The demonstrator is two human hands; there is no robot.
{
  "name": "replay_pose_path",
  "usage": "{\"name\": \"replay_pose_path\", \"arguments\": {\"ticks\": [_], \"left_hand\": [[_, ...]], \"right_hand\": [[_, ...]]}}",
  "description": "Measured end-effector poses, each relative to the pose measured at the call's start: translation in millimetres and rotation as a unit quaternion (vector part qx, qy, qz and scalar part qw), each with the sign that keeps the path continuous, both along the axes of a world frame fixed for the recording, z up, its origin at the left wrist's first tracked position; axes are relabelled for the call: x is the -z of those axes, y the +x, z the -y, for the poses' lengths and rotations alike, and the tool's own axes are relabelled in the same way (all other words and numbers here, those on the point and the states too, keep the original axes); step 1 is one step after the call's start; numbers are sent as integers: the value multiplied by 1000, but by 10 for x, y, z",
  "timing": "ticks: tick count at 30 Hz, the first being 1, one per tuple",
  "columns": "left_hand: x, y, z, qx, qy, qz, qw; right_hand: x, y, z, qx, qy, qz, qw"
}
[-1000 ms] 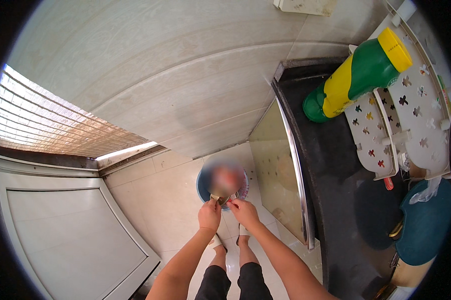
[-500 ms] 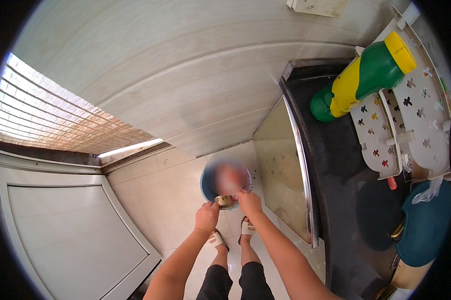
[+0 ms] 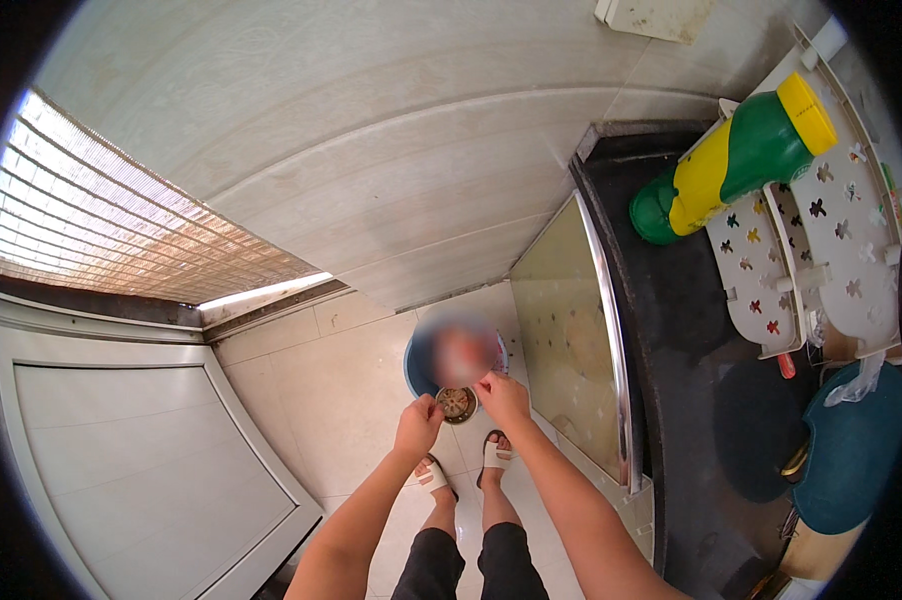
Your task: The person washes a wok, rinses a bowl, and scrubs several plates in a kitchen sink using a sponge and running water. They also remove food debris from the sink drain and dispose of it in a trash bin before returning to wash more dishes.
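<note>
Head view: the bucket stands on the floor ahead of your feet, its wall blue on the left and its right edge patterned in pink and white. A blur covers most of its mouth, so you cannot tell what lies inside. The disc, round with a dark rim and a tan, patterned face, is at the bucket's near edge, its face turned up toward you.

Your left hand is on the near-left side of the bucket, its fingers drawn narrow and pinching the disc's left rim. Your right hand is at the bucket's near-right side; its fingers are bunched close together by the disc's upper right edge, partly lost in the blur, and whether they grip anything cannot be told.

Your sandals are on the near side of the bucket, one on each foot. Just right of the bucket is a glossy panel. Farther right of the bucket runs the dark tabletop, carrying a green and yellow bottle and a white rack. Well left of the bucket is a white door.
</note>
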State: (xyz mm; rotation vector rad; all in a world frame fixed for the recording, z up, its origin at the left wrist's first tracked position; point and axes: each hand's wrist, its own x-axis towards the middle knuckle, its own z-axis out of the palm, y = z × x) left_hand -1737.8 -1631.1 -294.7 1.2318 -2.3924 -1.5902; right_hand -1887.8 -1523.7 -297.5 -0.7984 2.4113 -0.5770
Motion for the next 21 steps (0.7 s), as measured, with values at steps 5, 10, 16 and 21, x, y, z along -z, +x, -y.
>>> {"name": "replay_pose_path", "arguments": {"ticks": [5,10,16,21], "left_hand": [[-18,-21,-8,9,-29,3,1000],[-397,-199,-89,28,-30,-33,999],[-453,-274,-116,10,-95,-13,995],[-438,-269,-76,-1,-131,-3,991]], "right_hand": [[-204,4,30,32,-93,40,994],[-257,128,40,-63,-57,13,996],[-135,154,25,-29,-2,79,996],[-190,156,-41,-2,-141,-65,988]]}}
